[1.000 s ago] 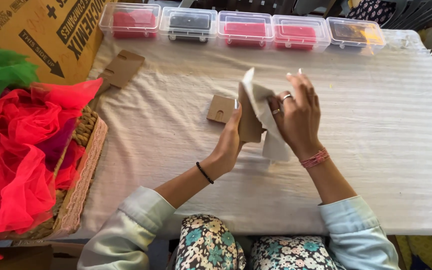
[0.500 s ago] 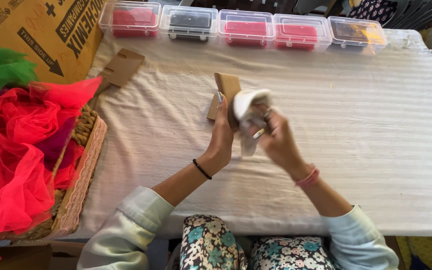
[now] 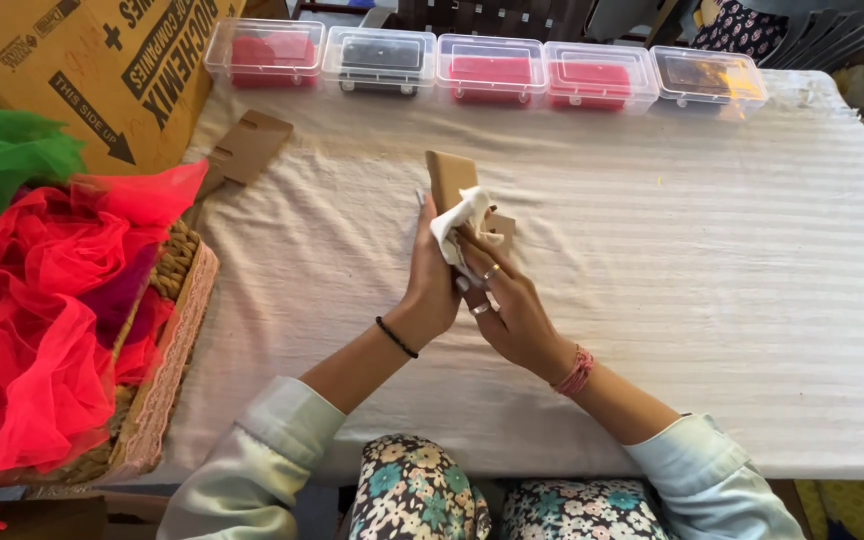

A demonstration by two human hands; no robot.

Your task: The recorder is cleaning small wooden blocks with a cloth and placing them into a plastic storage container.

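My left hand point(image 3: 430, 285) grips a small brown cardboard piece point(image 3: 449, 178), held upright above the table. My right hand point(image 3: 508, 305) presses a strip of white fabric point(image 3: 460, 226) around the card's lower part, with the cloth bunched between my fingers. Both hands meet near the middle of the white-cloth table point(image 3: 672, 280). Just behind my fingers, a second small cardboard piece point(image 3: 501, 226) lies flat on the table.
A row of several clear lidded boxes point(image 3: 482, 70) with red and dark contents lines the far edge. A larger cardboard cut-out point(image 3: 247, 148) lies at far left. A wicker basket point(image 3: 162, 390) of red, pink and green net fabric point(image 3: 42, 290) sits left, beside a big carton point(image 3: 82, 60).
The white fabric, loosely spread in my right hand a second ago, is now gathered tight against the cardboard. Both hands have shifted left and slightly toward me.
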